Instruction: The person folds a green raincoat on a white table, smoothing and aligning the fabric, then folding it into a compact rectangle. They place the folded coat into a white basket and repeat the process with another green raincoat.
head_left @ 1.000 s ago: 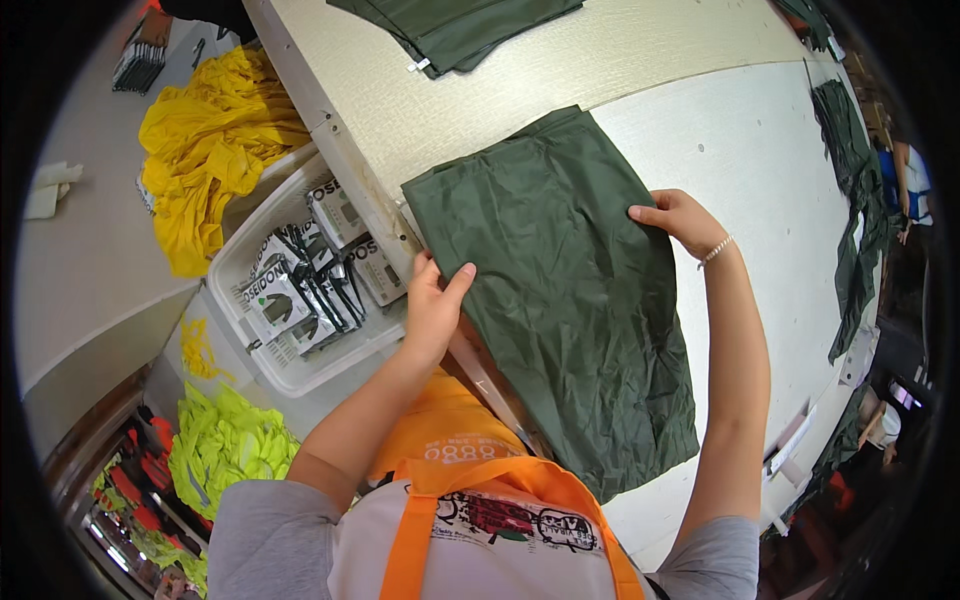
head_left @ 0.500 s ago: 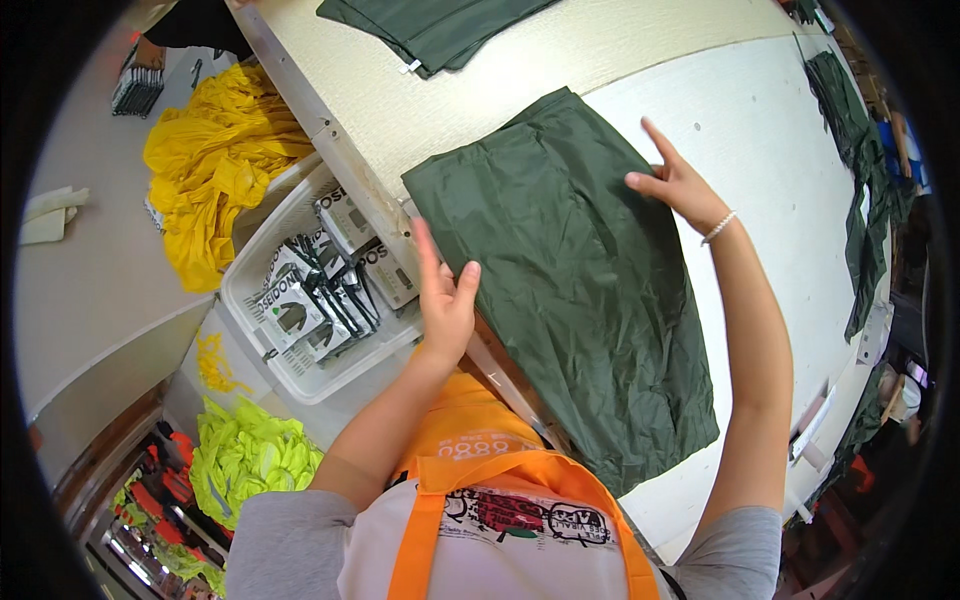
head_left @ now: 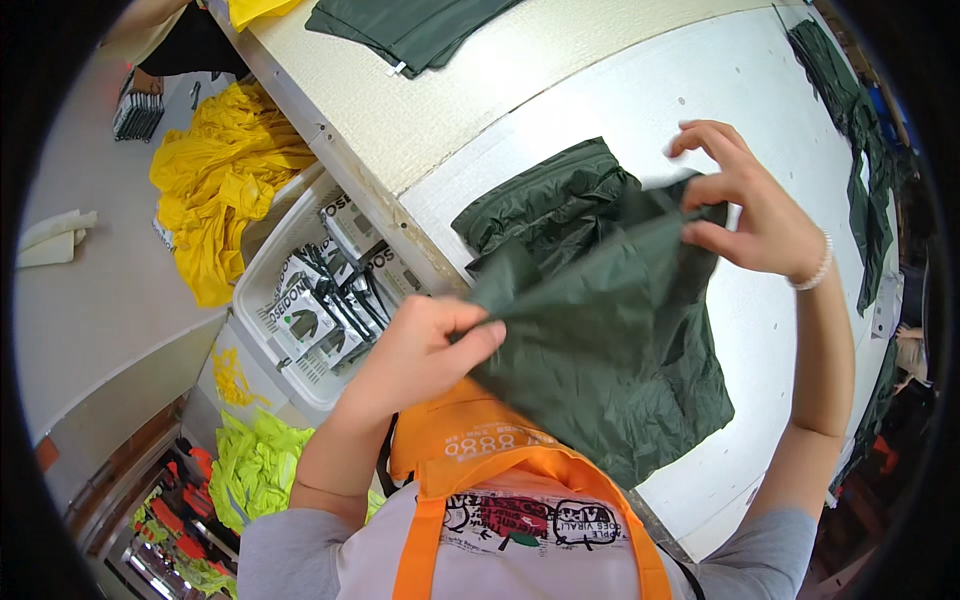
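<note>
A dark green garment (head_left: 610, 360) of thin, shiny fabric lies partly on the white tabletop in front of me. Its upper layer is lifted between my hands and blurred by motion. My left hand (head_left: 425, 345) pinches the left edge of that layer between thumb and fingers. At the opposite edge, my right hand (head_left: 765, 215), with a beaded bracelet at the wrist, grips the cloth with thumb and fingers while its index finger is raised. Beyond the raised layer, a gathered, wrinkled part of the garment rests on the table.
Left of the table edge stands a white plastic basket (head_left: 318, 395) holding several printed packets (head_left: 310, 315). Yellow fabric (head_left: 215, 170) is heaped behind it, neon-yellow fabric (head_left: 255, 465) nearer me. Another dark green garment (head_left: 410, 30) lies at the far side. A person's arm shows at upper left.
Both hands, spread on the flat garment before, have taken hold of its upper layer. They have lifted it and pulled it toward me, uncovering the gathered part beyond.
</note>
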Action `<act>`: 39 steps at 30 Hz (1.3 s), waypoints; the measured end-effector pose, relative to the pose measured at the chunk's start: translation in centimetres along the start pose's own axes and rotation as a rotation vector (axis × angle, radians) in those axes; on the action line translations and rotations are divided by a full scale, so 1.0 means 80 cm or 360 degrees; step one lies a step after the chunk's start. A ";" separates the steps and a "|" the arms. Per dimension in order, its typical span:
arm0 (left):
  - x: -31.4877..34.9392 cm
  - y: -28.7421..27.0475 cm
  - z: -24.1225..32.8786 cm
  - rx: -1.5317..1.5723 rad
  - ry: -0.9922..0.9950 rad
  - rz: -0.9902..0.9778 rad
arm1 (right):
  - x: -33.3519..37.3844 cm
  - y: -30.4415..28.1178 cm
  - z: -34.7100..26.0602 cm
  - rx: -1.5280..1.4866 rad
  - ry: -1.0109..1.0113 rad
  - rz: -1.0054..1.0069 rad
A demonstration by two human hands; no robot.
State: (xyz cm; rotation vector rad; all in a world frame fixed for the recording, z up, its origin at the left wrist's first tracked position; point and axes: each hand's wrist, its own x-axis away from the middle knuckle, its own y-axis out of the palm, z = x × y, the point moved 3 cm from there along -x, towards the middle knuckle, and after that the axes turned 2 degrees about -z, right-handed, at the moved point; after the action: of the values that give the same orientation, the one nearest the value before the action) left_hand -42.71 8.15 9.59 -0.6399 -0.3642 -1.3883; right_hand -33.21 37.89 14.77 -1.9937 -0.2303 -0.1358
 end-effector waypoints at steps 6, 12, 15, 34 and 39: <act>-0.097 0.040 -0.091 0.2008 -0.0210 0.0436 | -0.027 0.114 0.097 -0.0966 0.1167 -0.0051; -0.090 0.053 -0.126 0.0872 0.0189 0.0707 | -0.017 0.143 0.133 -0.1587 0.0953 -0.0029; -0.090 0.059 -0.127 0.0865 0.0359 0.1071 | -0.020 0.153 0.138 -0.1338 0.1125 0.0064; -0.093 0.077 -0.105 0.0622 0.0572 0.1045 | 0.011 0.147 0.116 -0.0918 0.1144 0.0229; -0.118 0.079 -0.140 0.1178 0.0144 0.0897 | 0.016 0.183 0.140 -0.1223 0.1223 0.0226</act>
State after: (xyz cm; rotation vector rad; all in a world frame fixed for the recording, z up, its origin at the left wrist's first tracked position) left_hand -39.51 9.06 -5.97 -0.0460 -0.5368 -0.6597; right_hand -28.83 42.22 -2.64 -2.5170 0.5348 -0.9937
